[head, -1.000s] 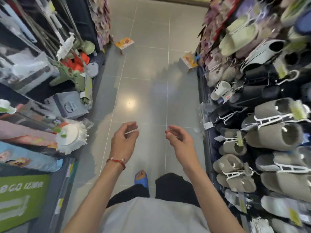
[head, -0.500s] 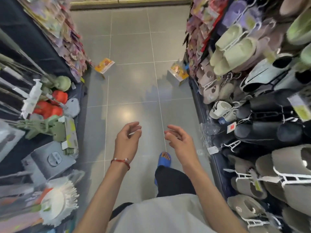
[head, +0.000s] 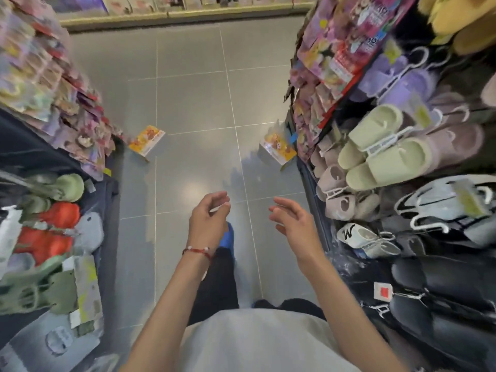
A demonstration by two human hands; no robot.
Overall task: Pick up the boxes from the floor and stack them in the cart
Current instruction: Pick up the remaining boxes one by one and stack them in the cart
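Two small yellow-orange boxes lie on the grey tiled floor ahead. The left box (head: 146, 140) rests at the foot of the left shelf. Against the base of the right shelf leans the right box (head: 278, 149). My left hand (head: 208, 220), with a red bracelet at the wrist, is held in front of me, fingers loosely curled and empty. My right hand (head: 294, 220) is beside it, fingers apart and empty. Both hands are well short of the boxes. No cart is in view.
I stand in a narrow shop aisle. The left shelf (head: 53, 210) carries toys and packets. Hanging slippers (head: 386, 151) crowd the right shelf. A low shelf (head: 174, 14) closes the far end. My blue shoe (head: 227, 237) shows below my left hand.
I have walked forward along the aisle, so both boxes are nearer and lower in view. My hands keep about the same pose, still empty.
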